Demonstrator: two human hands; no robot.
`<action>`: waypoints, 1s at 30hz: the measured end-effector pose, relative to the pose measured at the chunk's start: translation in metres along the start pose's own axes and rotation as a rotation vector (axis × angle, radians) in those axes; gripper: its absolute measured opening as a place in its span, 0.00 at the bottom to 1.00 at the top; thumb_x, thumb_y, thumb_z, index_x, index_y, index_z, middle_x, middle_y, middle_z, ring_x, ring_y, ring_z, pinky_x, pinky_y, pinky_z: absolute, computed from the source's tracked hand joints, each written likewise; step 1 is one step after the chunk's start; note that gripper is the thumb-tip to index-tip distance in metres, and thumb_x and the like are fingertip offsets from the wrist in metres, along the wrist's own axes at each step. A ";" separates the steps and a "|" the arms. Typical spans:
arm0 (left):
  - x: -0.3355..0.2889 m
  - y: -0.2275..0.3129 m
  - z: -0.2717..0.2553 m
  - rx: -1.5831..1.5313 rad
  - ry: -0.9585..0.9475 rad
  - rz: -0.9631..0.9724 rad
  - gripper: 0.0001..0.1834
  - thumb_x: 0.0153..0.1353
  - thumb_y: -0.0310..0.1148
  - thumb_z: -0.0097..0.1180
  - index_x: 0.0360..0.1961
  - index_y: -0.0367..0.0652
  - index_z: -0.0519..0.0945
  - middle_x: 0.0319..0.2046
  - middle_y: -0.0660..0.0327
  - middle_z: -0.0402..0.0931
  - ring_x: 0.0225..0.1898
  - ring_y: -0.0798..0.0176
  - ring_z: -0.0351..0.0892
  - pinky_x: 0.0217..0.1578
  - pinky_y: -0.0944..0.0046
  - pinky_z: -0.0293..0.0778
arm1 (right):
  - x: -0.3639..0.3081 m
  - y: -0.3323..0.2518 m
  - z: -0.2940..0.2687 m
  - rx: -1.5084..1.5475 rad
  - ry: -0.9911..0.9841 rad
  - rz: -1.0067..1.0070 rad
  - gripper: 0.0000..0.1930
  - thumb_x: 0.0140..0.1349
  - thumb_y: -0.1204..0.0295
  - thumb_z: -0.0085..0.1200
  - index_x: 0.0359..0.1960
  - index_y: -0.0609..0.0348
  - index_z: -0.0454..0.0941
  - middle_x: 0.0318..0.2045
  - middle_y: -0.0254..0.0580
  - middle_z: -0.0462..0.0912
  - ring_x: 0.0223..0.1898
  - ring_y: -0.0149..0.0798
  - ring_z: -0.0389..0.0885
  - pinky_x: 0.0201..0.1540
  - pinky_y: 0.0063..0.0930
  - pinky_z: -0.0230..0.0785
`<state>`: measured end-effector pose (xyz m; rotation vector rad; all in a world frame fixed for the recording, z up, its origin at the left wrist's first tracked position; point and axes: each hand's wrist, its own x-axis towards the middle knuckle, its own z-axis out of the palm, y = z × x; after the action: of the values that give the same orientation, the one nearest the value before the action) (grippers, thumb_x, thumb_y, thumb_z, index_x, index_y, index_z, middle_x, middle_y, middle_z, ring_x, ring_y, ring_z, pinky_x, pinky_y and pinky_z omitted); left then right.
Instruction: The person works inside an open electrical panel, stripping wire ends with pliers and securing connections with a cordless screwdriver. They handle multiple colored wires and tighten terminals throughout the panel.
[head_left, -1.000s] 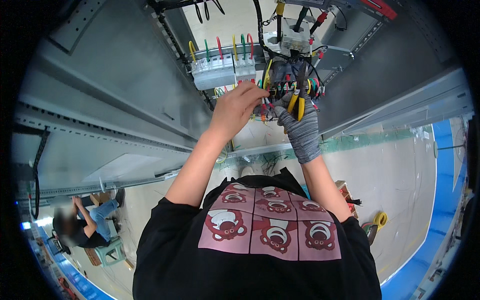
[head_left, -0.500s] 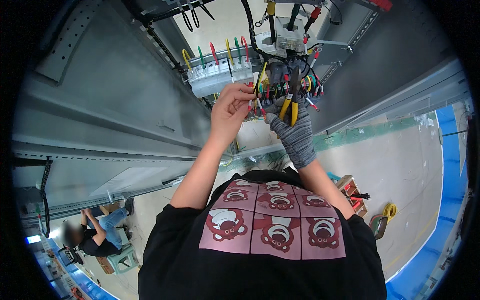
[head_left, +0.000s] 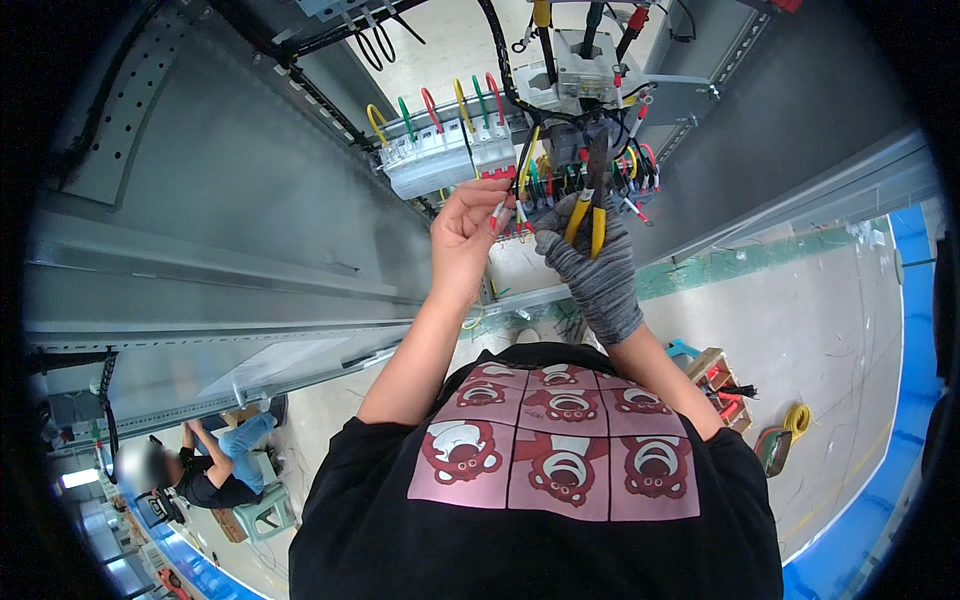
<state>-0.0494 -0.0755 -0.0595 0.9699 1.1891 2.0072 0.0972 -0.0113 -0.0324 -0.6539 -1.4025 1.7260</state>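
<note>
A thin white wire with a red ferrule end (head_left: pixel 497 213) is the thing in hand: it hangs from the tangle of coloured leads under the terminal block (head_left: pixel 590 165) inside the open grey cabinet (head_left: pixel 230 200), and the left hand (head_left: pixel 468 240) pinches it between thumb and fingertips, holding its free end up just below the row of white circuit breakers (head_left: pixel 445 160). Close beside it, nearly touching, the right hand (head_left: pixel 590 262), in a grey knit glove, is clenched round the yellow handles of a pair of pliers (head_left: pixel 590 205), whose dark nose points up into the leads (whether the nose bites on anything I cannot tell; wires cover it).

By the look of it, the step in hand is dressing or terminating one lead: the wire is singled out and steadied, the tool is brought up to it. The next move would call for a fine, steady bringing-together of wire end and tool or terminal, with the left grip kept firm so the lead does not spring back among its neighbours, and with care not to tug the yellow, green and red loops (head_left: pixel 430 105) already seated in the breakers above.

Further out, black cables (head_left: pixel 500 60) run down into the block from the top. Below the cabinet, on the floor to the right, lie a wooden box of tools (head_left: pixel 715 372) and a coil of yellow wire (head_left: pixel 797 418); at lower left another person (head_left: pixel 200 470) crouches by a green stool (head_left: pixel 262 510).
</note>
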 end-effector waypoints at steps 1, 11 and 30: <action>0.001 0.004 0.001 0.098 -0.019 0.055 0.12 0.56 0.15 0.56 0.40 0.39 0.78 0.48 0.57 0.76 0.50 0.62 0.76 0.50 0.62 0.72 | 0.001 -0.002 -0.002 -0.030 0.006 -0.017 0.14 0.56 0.82 0.60 0.43 0.58 0.72 0.34 0.37 0.80 0.34 0.29 0.80 0.39 0.22 0.76; 0.038 0.056 0.020 0.928 -0.456 0.496 0.06 0.56 0.29 0.57 0.35 0.45 0.81 0.35 0.64 0.79 0.43 0.58 0.74 0.53 0.58 0.60 | 0.016 -0.047 -0.014 -0.089 0.028 -0.027 0.10 0.61 0.76 0.58 0.43 0.60 0.74 0.34 0.35 0.79 0.32 0.27 0.76 0.36 0.22 0.72; 0.049 0.060 0.037 0.673 -0.445 0.297 0.06 0.59 0.27 0.56 0.33 0.34 0.75 0.30 0.55 0.69 0.33 0.53 0.72 0.36 0.61 0.68 | 0.010 -0.005 -0.023 -0.723 -0.009 -0.090 0.21 0.64 0.72 0.52 0.57 0.66 0.66 0.47 0.60 0.76 0.48 0.56 0.76 0.51 0.40 0.69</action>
<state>-0.0537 -0.0444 0.0208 1.9008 1.5483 1.4605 0.1118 0.0098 -0.0326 -0.9392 -2.0401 1.1222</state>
